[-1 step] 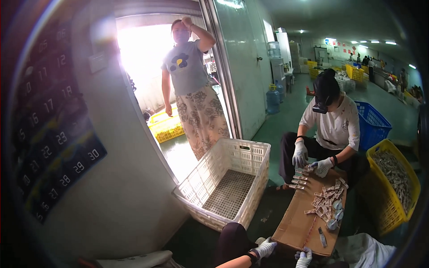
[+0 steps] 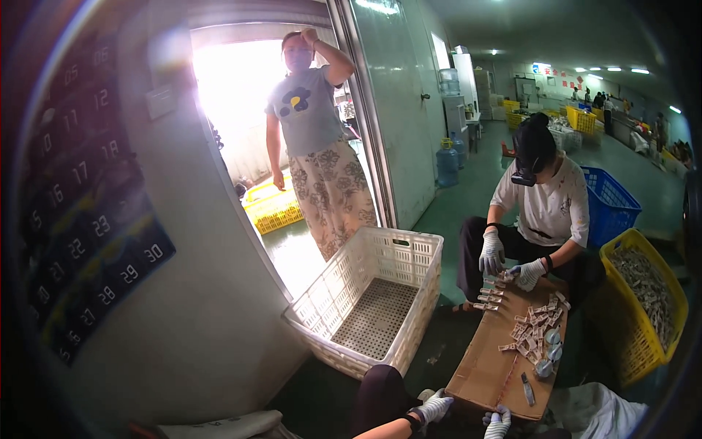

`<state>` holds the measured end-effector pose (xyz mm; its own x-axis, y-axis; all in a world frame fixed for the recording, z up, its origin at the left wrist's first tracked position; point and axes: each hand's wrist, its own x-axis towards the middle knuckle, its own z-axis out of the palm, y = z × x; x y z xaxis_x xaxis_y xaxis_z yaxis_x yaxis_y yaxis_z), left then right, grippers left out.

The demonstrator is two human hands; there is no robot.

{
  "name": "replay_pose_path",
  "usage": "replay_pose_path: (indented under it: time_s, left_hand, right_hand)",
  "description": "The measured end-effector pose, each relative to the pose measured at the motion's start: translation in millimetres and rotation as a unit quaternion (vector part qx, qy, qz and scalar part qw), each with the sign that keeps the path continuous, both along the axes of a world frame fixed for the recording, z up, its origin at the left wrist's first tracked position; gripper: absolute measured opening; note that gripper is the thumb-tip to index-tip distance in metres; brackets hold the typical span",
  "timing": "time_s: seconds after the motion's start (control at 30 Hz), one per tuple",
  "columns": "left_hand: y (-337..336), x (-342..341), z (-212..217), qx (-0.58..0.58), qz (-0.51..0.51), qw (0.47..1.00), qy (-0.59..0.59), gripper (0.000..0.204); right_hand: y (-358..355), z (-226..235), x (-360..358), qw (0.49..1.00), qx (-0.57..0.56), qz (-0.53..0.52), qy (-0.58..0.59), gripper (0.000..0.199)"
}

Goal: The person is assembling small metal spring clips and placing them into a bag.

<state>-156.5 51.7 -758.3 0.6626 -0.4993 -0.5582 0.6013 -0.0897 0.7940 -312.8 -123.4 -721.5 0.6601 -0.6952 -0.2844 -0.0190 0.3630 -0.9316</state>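
My left hand [image 2: 435, 407], in a striped white glove, is closed at the near left corner of a brown cardboard box [image 2: 472, 369]. Also gloved, my right hand [image 2: 497, 423] grips the box's near edge, its lower part cut off by the picture's rim. On the box top lie a utility knife [image 2: 528, 388], a loose heap of small flat packets [image 2: 532, 328] and several round silvery pieces [image 2: 544, 367]. Across the box a seated co-worker's gloved hands [image 2: 526, 274] handle packets beside a short row of them [image 2: 488, 298].
A white plastic crate [image 2: 409, 351] stands left of the box. At the right are a yellow crate [image 2: 635, 344] full of small packets and a blue crate [image 2: 610, 205]. White sacking [image 2: 603, 410] lies beside the box. A person [image 2: 307, 110] stands in the doorway.
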Motion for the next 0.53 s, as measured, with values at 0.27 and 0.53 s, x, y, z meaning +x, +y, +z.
replay_pose_path:
  time_s: [0.27,0.53]
  left_hand:
    - [-3.3,-5.0,35.7,0.055,-0.04,0.998,-0.01,0.043]
    - [-0.8,-3.2,45.1,0.031,-0.072,0.997,-0.009,0.062]
  right_hand:
    - [-2.8,6.2,-1.6,1.0,0.002,-0.017,0.007,0.016]
    - [-2.9,6.8,-2.6,1.0,0.001,-0.019,0.007,0.017]
